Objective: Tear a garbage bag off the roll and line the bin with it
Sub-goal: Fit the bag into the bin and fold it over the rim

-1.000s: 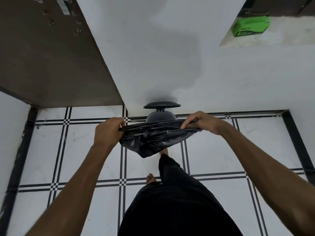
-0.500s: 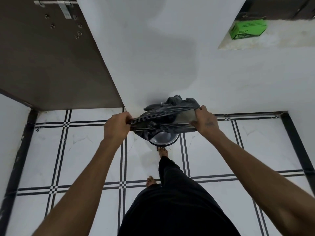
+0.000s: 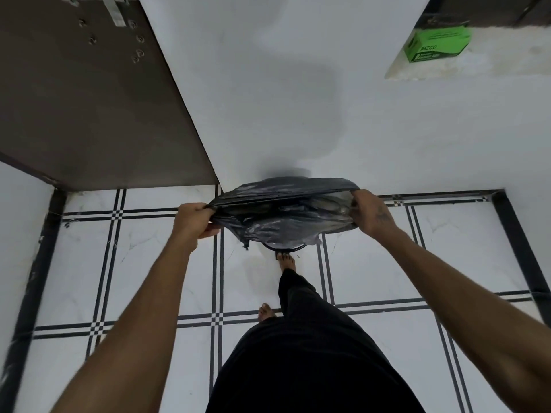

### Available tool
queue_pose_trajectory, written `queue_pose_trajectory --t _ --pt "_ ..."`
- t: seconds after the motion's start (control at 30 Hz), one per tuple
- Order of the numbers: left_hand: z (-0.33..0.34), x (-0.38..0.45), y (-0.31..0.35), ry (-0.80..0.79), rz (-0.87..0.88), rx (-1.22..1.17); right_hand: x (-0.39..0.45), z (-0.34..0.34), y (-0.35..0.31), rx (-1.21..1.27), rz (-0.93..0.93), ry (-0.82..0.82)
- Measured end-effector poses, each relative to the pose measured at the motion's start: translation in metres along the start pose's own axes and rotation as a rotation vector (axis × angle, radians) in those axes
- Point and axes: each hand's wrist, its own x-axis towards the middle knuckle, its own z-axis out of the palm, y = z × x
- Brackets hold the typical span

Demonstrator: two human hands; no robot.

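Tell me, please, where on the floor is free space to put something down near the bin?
Bare tiles lie left of the bin, between the left hand and the brown door. More lie right of it, toward the black border strip. Crowded: around the bin, where the garbage bag, the right hand and a bare foot meet.

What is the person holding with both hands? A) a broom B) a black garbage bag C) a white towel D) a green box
B: the left hand and the right hand each grip an end of the black garbage bag, stretched between them above the tiled floor; the green box sits untouched on a ledge up on the right.
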Motion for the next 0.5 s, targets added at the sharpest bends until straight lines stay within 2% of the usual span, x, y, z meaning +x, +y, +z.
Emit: queue_pose_trajectory --t 0.1,0.2,0.23,0.27,0.33,0.37,0.4,0.5 --pt "0.012 -0.003 0.005 -0.126 -0.181 -0.364 -0.005 0.010 -0.002 0.115 0.041 -0.114" --pt "0.017 0.006 0.004 -0.092 -0.235 -0.473 -0.009 0.020 0.006 0.107 0.032 -0.194" --pt "0.018 0.009 0.001 -0.061 -0.201 -0.422 -0.009 0.022 0.009 0.102 0.046 -0.197" --pt "0.018 0.011 -0.003 -0.007 -0.123 -0.272 -0.008 0.025 0.011 0.120 0.068 -0.195" --pt "0.016 0.012 -0.014 0.141 0.089 0.211 -0.004 0.028 0.014 0.168 0.129 -0.178" --pt "0.017 0.013 -0.019 0.195 0.164 0.374 -0.002 0.028 0.014 0.191 0.162 -0.168" --pt "0.018 0.012 -0.021 0.207 0.193 0.467 0.001 0.029 0.014 0.215 0.192 -0.156" --pt "0.031 0.019 -0.024 0.192 0.183 0.481 0.009 0.035 0.013 0.298 0.220 -0.127"
